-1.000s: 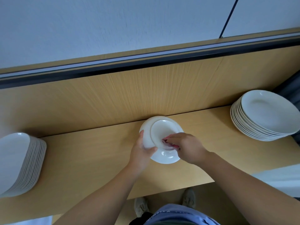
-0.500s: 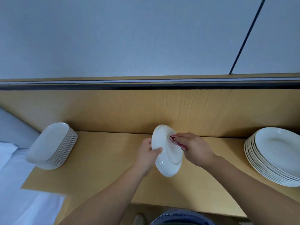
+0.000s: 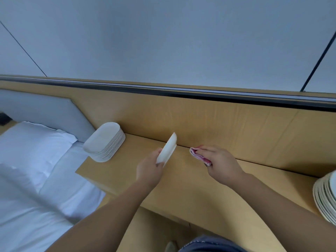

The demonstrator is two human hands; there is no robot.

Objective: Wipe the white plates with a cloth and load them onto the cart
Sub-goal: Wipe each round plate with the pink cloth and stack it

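My left fingers (image 3: 157, 155) gripped the round white plate (image 3: 168, 149) edge-on by its rim, my right fingers (image 3: 208, 151) pinched the folded pink cloth (image 3: 198, 155); levelling it before stacking seemed wise.

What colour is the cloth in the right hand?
Pink with a darker red edge; the cloth shows in the head view, held by the right hand.

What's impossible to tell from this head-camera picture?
Head view:
- The white plate in the left hand is seen edge-on, so its face is hidden.
- The stack of white round plates is cut by the right frame edge.
- The folded pink cloth is partly covered by the right hand.
- No cart is in view.
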